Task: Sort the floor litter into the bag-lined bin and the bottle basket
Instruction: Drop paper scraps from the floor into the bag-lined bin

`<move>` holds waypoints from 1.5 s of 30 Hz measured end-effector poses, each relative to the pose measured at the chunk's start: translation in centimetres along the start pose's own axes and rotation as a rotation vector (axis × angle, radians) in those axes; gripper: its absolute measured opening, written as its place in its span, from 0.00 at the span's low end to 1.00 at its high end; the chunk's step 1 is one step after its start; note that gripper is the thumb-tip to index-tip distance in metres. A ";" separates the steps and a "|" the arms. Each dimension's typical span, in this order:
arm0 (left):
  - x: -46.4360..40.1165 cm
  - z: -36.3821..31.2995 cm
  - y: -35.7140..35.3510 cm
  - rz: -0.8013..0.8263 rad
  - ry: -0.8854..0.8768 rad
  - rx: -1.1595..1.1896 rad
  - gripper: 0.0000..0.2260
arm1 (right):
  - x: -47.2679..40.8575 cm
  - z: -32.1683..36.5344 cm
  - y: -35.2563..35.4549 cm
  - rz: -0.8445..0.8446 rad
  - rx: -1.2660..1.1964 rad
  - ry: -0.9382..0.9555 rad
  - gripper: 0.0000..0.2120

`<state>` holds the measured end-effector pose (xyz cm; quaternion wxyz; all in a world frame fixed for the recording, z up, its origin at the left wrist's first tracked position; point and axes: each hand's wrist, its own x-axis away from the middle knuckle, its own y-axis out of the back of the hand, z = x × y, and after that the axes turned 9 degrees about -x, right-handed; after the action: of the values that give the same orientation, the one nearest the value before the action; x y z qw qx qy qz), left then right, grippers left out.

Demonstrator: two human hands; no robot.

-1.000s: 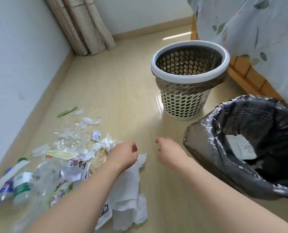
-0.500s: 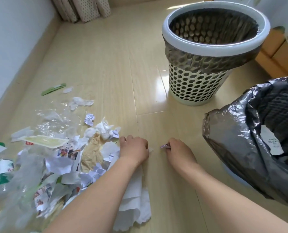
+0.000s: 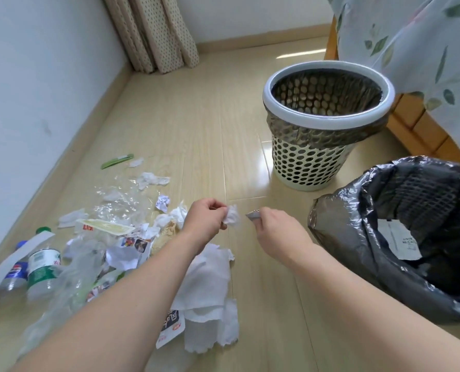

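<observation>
A pale wood-plank floor [image 3: 185, 124] runs to white walls and spotted curtains [image 3: 156, 30] at 11 o'clock. Two containers stand on it: a perforated basket [image 3: 322, 146] at 1 o'clock and a black bag-lined bin [image 3: 400, 237] at 3 o'clock, with the litter pile [image 3: 110, 237] at 9 o'clock, where at least two bottles [image 3: 39, 269] lie. Above the floor between them, the left hand [image 3: 204, 220] pinches a crumpled white paper ball [image 3: 232, 214] and the right hand [image 3: 275, 226] pinches a small grey scrap [image 3: 253, 214].

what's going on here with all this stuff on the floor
A person is clearing floor litter. The left hand pinches a crumpled tissue, the right hand a small scrap, both lifted off the floor. The black-bagged bin holds one paper; the perforated basket looks empty. Bottles still lie on the floor.
</observation>
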<state>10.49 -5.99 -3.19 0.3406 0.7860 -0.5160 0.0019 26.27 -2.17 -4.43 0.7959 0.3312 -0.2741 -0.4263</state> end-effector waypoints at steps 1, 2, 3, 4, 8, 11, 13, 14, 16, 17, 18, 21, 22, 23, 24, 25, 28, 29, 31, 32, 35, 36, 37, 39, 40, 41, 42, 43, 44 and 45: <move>0.5 -1.0 0.4 -0.014 -0.015 0.007 0.06 | 0.5 0.9 1.3 -0.042 0.004 0.033 0.15; 1.1 -2.2 0.6 -0.028 -0.037 0.014 0.06 | 1.1 1.6 3.0 -0.084 0.007 0.062 0.15; 1.5 -3.5 0.7 -0.038 -0.064 0.022 0.06 | 1.6 2.2 4.8 -0.128 0.014 0.083 0.15; 2.0 -5.0 0.7 -0.045 -0.095 0.032 0.06 | 2.1 2.5 6.7 -0.177 0.018 0.100 0.15; 4.2 -11.7 -1.2 -0.013 -0.234 0.075 0.07 | 4.9 1.0 14.2 -0.368 -0.013 0.049 0.11; 6.4 -15.6 -4.5 0.089 -0.323 0.043 0.06 | 7.2 -3.1 17.7 -0.427 -0.051 -0.129 0.09; 7.6 -17.0 -7.1 0.140 -0.359 0.002 0.05 | 8.6 -6.1 18.9 -0.432 -0.036 -0.265 0.07; 8.2 -17.4 -8.5 0.159 -0.367 -0.014 0.06 | 9.2 -7.4 19.2 -0.420 -0.027 -0.326 0.06; 9.2 -18.1 -11.5 0.196 -0.374 -0.050 0.07 | 10.4 -9.6 19.6 -0.362 -0.031 -0.432 0.07; 9.7 -18.4 -13.0 0.223 -0.374 -0.080 0.07 | 11.0 -10.5 19.8 -0.322 -0.032 -0.474 0.07; 10.2 -18.7 -14.2 0.253 -0.369 -0.119 0.06 | 11.3 -11.2 19.8 -0.289 -0.027 -0.503 0.07; 11.3 -19.2 -16.4 0.339 -0.353 -0.219 0.05 | 11.8 -12.3 20.2 -0.276 -0.023 -0.532 0.15; 11.3 -19.3 -16.7 0.341 -0.353 -0.235 0.06 | 11.7 -12.3 20.4 -0.292 -0.034 -0.524 0.18; 11.4 -19.4 -16.6 0.332 -0.358 -0.247 0.06 | 11.6 -12.2 20.5 -0.313 -0.048 -0.509 0.20; 11.2 -19.5 -16.3 0.313 -0.363 -0.262 0.07 | 11.4 -11.9 20.6 -0.335 -0.063 -0.487 0.21; 11.1 -19.7 -15.6 0.286 -0.371 -0.281 0.07 | 11.2 -11.4 20.8 -0.349 -0.075 -0.464 0.21; 10.3 -20.0 -12.2 0.181 -0.394 -0.336 0.08 | 10.0 -8.4 21.0 -0.362 -0.087 -0.346 0.19; 10.1 -20.1 -10.8 0.145 -0.401 -0.349 0.08 | 9.6 -7.1 21.1 -0.372 -0.095 -0.303 0.17; 9.4 -20.1 -8.1 0.072 -0.404 -0.363 0.07 | 9.0 -4.6 21.3 -0.386 -0.126 -0.217 0.16; 9.1 -20.1 -6.7 0.037 -0.395 -0.359 0.07 | 8.7 -3.4 21.2 -0.387 -0.132 -0.174 0.16; 8.1 -19.5 -3.4 -0.042 -0.368 -0.334 0.07 | 8.0 -0.6 20.4 -0.364 -0.105 -0.104 0.16; 7.9 -19.2 -2.4 -0.064 -0.360 -0.326 0.08 | 7.7 0.3 20.0 -0.356 -0.096 -0.098 0.17; 7.7 -18.7 -1.3 -0.085 -0.354 -0.316 0.08 | 7.4 1.3 19.4 -0.343 -0.085 -0.093 0.17; 7.3 -17.2 0.8 -0.106 -0.340 -0.294 0.08 | 6.8 3.6 18.1 -0.312 -0.051 -0.071 0.17; 7.2 -16.1 2.0 -0.109 -0.328 -0.284 0.08 | 6.4 5.0 17.2 -0.289 -0.035 -0.052 0.18; 7.1 -15.2 3.0 -0.110 -0.321 -0.286 0.08 | 6.2 6.1 16.6 -0.269 -0.022 -0.039 0.19; 6.9 -13.9 4.4 -0.117 -0.308 -0.280 0.08 | 5.9 7.6 15.6 -0.246 -0.004 -0.021 0.20; 6.7 -12.7 5.9 -0.128 -0.296 -0.271 0.08 | 5.6 9.1 14.5 -0.226 0.008 0.005 0.21; 6.5 -11.4 7.5 -0.142 -0.284 -0.258 0.08 | 5.3 10.6 13.5 -0.206 0.019 0.031 0.21; 6.3 -10.0 9.4 -0.160 -0.268 -0.247 0.08 | 4.9 12.4 12.1 -0.184 0.033 0.056 0.21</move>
<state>9.23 -7.96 11.75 0.3615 0.7699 -0.4891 -0.1932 25.79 -4.96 13.32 0.7553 0.3798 -0.2271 -0.4834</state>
